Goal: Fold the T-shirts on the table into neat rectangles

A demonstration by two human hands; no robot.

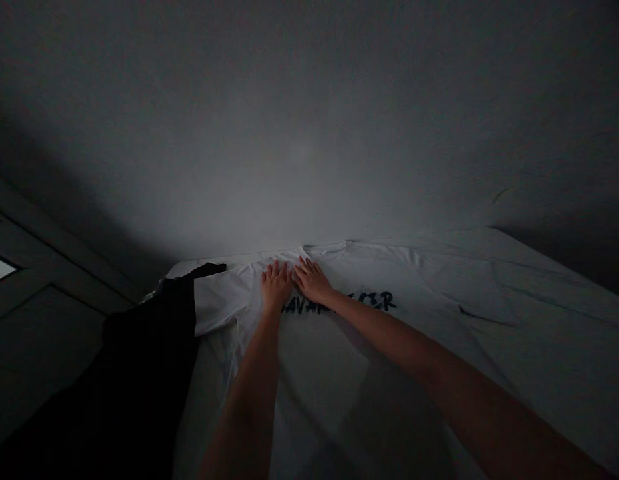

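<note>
White cotton fills the lower middle of the view: a T-shirt (319,360) lies flat with its collar (325,249) at 12 o'clock, against a grey wall (309,133). Both bare arms reach in from below and meet near the collar. The left hand (276,285) presses palm down on the cloth just below the neckline, and the right hand (313,280) rests the same way just beside it, at its 3 o'clock. The fingers (275,270) of the left hand are slightly apart and flat on the fabric, and the right hand's fingers (305,268) are spread the same way; neither hand is clamped on anything, and the two sets of fingertips nearly touch.

Dark lettering (339,303) runs across the chest at 3 o'clock from the hands, partly covered by the right hand and forearm, so it cannot be fully read. A sleeve (216,300) of the shirt lies at 9 o'clock. Past it, at 8 o'clock, a black garment (144,353) fills the lower left corner, its upper end overlapping the shirt. A pale surface (549,320) spreads toward 3 o'clock, though in this dim light its kind and the shirt's edge are hard to tell. A door frame (34,267) shows at far left.
</note>
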